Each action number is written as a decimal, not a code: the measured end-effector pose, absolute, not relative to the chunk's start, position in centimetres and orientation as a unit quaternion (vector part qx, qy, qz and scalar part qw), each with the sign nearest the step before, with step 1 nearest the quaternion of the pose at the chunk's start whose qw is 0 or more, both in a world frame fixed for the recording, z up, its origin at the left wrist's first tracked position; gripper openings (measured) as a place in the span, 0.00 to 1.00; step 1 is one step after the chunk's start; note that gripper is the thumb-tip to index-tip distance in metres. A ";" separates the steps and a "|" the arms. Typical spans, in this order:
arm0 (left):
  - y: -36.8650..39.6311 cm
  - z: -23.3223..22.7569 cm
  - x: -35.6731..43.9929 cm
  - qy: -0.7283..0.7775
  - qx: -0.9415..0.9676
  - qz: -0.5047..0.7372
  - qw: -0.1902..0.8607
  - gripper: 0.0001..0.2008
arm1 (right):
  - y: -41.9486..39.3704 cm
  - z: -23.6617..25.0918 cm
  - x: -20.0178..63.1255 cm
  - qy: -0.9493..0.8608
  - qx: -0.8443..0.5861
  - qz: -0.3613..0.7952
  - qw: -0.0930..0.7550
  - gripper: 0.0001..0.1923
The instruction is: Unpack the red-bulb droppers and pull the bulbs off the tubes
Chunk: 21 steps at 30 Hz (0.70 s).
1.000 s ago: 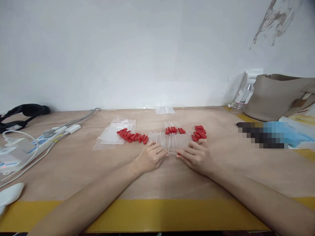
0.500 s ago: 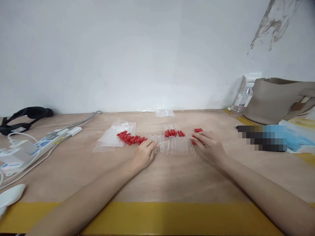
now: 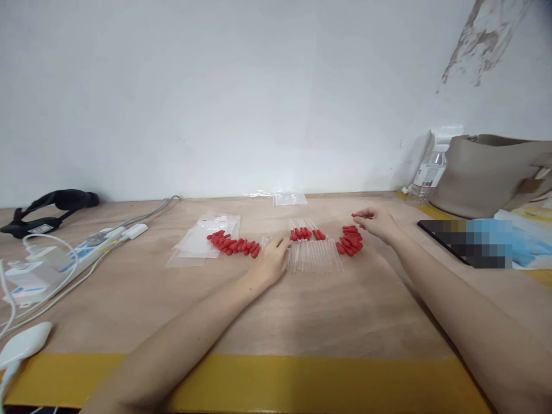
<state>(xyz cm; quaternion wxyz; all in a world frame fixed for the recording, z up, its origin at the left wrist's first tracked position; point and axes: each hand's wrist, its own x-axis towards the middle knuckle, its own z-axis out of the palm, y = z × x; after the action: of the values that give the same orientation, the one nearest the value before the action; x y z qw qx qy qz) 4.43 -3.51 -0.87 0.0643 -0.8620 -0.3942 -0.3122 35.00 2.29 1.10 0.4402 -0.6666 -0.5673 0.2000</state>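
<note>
My right hand [image 3: 376,224] is closed in a pinch on a red rubber bulb [image 3: 354,215], raised just beyond the right-hand pile of red bulbs [image 3: 351,241]. My left hand [image 3: 272,260] rests over the left end of a row of clear glass dropper tubes [image 3: 317,256], fingers drawn together; what they hold, if anything, is hidden. Behind the row lie several droppers [image 3: 305,233] with red bulbs fitted on their near ends. Left of my left hand, another pile of red bulbs [image 3: 233,244] trails off some clear plastic bags [image 3: 196,241].
On the left are a power strip [image 3: 81,253] with cables, a black strapped headset [image 3: 52,210] and a white device [image 3: 26,345]. At right stand a plastic bottle [image 3: 429,175] and a grey-beige bag [image 3: 487,178], with a blue item [image 3: 528,244], partly blurred, before them. A small clear bag [image 3: 291,199] lies by the wall.
My right hand has lifted away from the right-hand pile, up and to the right, with a red bulb. My left hand has shifted right over the tubes; the tube at its fingertips no longer shows.
</note>
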 end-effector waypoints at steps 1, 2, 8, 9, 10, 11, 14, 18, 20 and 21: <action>-3.6 -1.1 4.5 -0.393 -0.861 -0.317 0.054 0.08 | 2.1 1.0 35.1 -0.573 -0.665 0.207 0.433 0.10; -3.7 -1.2 4.6 -0.392 -0.861 -0.321 0.042 0.06 | 2.0 0.9 35.1 -0.579 -0.662 0.213 0.425 0.09; -4.2 -1.3 4.5 -0.366 -0.865 -0.342 -0.028 0.08 | 2.2 0.5 35.9 -0.650 -0.623 0.224 0.374 0.14; -4.3 -1.3 4.5 -0.362 -0.866 -0.344 -0.029 0.11 | 2.2 0.5 36.1 -0.666 -0.615 0.227 0.356 0.15; -4.5 -1.3 4.5 -0.358 -0.867 -0.346 -0.025 0.14 | 2.3 0.4 36.2 -0.678 -0.610 0.231 0.338 0.15; -4.6 -1.2 4.5 -0.354 -0.868 -0.347 -0.018 0.17 | 2.3 0.4 36.3 -0.686 -0.608 0.236 0.321 0.15; -5.1 -1.1 4.2 -0.344 -0.872 -0.348 0.004 0.22 | 2.1 0.7 36.3 -0.684 -0.621 0.215 0.317 0.16; -5.4 -0.5 3.5 -0.341 -0.873 -0.348 0.035 0.21 | 1.5 1.6 35.4 -0.626 -0.666 0.125 0.387 0.19; -5.4 -0.2 3.1 -0.340 -0.881 -0.325 0.046 0.23 | 1.1 2.2 34.2 -0.622 -0.677 0.115 0.376 0.17; -5.4 -0.1 2.9 -0.336 -0.889 -0.309 0.048 0.25 | 1.0 2.4 33.5 -0.632 -0.680 0.116 0.353 0.15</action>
<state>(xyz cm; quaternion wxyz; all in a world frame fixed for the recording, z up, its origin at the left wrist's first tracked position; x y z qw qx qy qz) 2.93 -5.44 -0.05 0.0480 -0.8886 -0.3359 -0.3085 33.50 0.99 2.40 0.3529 -0.6804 -0.6318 0.1158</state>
